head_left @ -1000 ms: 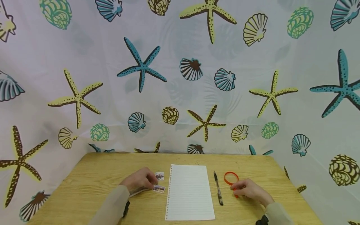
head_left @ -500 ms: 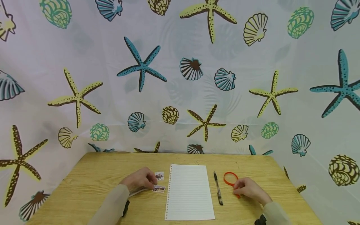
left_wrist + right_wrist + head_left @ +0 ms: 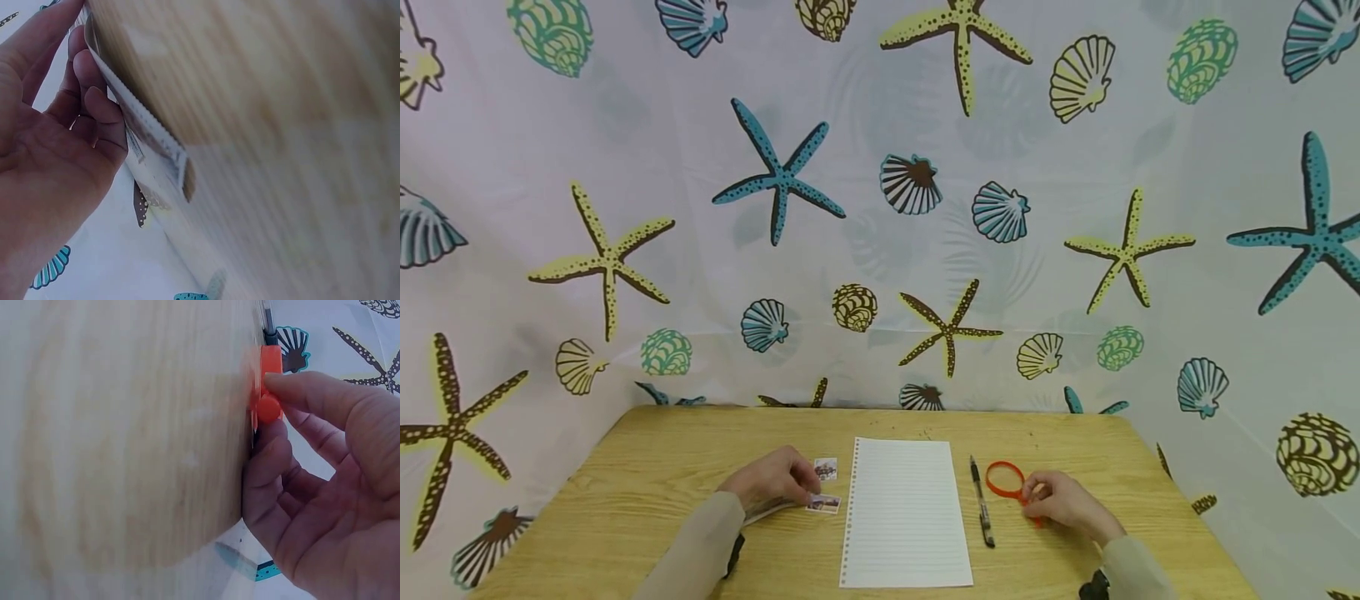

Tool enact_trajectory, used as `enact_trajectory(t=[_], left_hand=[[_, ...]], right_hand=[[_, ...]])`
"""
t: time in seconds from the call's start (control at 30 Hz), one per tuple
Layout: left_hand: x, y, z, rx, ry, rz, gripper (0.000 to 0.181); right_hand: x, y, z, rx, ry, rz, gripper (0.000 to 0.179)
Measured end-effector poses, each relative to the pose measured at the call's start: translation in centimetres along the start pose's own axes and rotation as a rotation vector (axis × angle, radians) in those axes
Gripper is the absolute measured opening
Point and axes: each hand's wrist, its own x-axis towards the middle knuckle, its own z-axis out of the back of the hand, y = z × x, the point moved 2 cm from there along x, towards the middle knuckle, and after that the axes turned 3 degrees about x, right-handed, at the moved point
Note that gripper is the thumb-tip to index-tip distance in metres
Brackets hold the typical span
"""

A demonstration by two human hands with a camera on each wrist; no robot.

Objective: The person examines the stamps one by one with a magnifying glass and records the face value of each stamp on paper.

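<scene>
My right hand [image 3: 1067, 506] pinches the handle of a small red magnifying glass [image 3: 1006, 495], whose round frame points left. The right wrist view shows the thumb and curled fingers around the red handle [image 3: 270, 362], close to the tabletop. My left hand [image 3: 775, 481] rests low over the table, fingers curled, fingertips right at the left edge of a postage stamp [image 3: 825, 503]. A stamp with a perforated edge [image 3: 150, 125] bows up beside the curled fingers in the left wrist view. Another stamp [image 3: 825, 469] lies just behind the fingertips.
A lined, hole-punched sheet of paper [image 3: 906, 517] lies in the middle of the wooden table [image 3: 662, 475]. The black pen [image 3: 981, 502] is between the paper and the magnifying glass. Cloth printed with shells and starfish [image 3: 880, 250] surrounds the table.
The magnifying glass has turned and shifted left toward the pen, and my right-hand fingers have settled onto its handle. My left hand and the stamps stay almost still.
</scene>
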Motion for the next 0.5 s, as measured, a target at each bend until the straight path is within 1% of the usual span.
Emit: enact_trajectory(t=[0.13,0.23,0.37,0.5], left_hand=[[0.06,0.13,0.04,-0.036,-0.001,0.002,0.016],[0.01,0.16,0.00,-0.071,0.000,0.006,0.017],[-0.14,0.06,-0.03,-0.069,-0.002,0.022,0.017],[-0.21,-0.04,-0.04,-0.061,0.001,0.025,0.017]], right_hand=[[0.20,0.22,-0.05,-0.003,0.018,-0.019,0.015],[0.26,0.46,-0.13,-0.026,0.027,-0.014,0.014],[0.26,0.70,-0.23,-0.073,0.018,0.006,0.014],[0.30,0.67,-0.12,-0.108,0.019,0.017,0.014]])
